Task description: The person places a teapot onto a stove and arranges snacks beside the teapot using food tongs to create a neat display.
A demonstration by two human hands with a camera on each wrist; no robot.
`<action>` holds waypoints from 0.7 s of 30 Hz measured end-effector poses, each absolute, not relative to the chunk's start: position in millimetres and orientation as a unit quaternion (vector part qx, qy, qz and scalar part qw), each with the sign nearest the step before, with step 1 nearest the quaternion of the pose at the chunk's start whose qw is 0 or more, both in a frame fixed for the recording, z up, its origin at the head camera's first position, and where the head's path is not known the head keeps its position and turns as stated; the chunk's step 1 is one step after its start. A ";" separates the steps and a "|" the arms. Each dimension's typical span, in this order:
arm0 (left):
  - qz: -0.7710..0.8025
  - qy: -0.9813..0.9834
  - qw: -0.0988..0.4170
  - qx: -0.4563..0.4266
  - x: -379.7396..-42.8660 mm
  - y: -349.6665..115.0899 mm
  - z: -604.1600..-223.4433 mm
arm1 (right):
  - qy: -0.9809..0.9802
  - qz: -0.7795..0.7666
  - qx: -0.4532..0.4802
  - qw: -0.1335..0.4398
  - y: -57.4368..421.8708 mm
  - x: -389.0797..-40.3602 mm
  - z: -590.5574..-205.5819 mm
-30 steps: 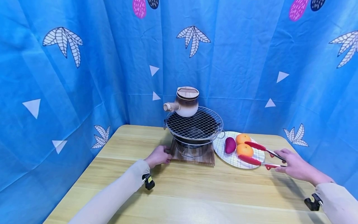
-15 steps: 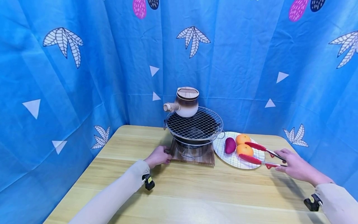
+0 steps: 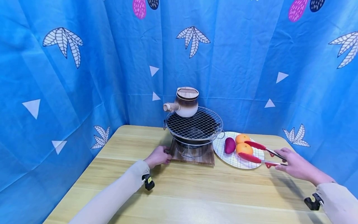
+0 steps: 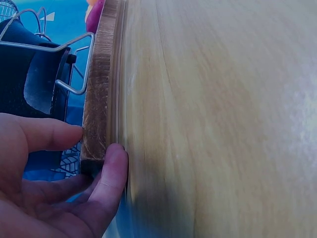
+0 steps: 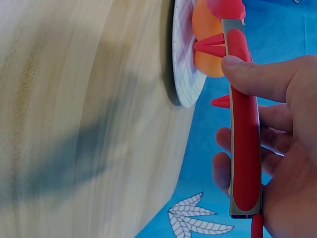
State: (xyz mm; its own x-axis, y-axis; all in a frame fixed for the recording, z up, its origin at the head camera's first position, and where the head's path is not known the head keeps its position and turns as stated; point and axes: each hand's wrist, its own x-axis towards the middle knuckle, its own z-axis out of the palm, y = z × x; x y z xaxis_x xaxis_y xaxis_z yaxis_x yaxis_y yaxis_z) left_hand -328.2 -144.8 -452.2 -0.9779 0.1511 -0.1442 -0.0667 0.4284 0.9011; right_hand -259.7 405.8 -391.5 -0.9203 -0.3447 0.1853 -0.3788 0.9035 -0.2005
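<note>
My left hand [image 3: 158, 156] pinches the near left corner of the dark wooden board [image 4: 97, 89], thumb and fingers on either side of it. On this board stands a round grill [image 3: 195, 124] with a wire mesh top. My right hand [image 3: 293, 165] holds red-tipped tongs [image 5: 245, 148], fingers wrapped about the handles. The tongs' parted tips straddle the nearer orange [image 3: 244, 149] on a white checked plate [image 3: 232, 161]. Whether the tips touch the fruit, I cannot tell. Beside it lie another orange [image 3: 242, 138] and a purple sweet potato-like piece [image 3: 230, 145].
A brown and white side-handled pot [image 3: 186, 105] with a wooden lid sits at the back of the mesh. All this stands on a light wooden table [image 3: 195, 193]. Blue patterned curtains [image 3: 237, 62] enclose the table's back and sides.
</note>
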 end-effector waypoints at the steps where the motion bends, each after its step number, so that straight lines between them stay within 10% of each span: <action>1: 0.534 0.839 0.102 0.025 -328.2 -144.7 -452.0 | -0.973 0.115 0.186 0.074 405.6 -259.6 -390.3; 21: 0.535 0.838 0.105 0.020 -327.2 -142.7 -449.8 | -0.974 0.122 0.182 0.063 403.5 -265.6 -350.9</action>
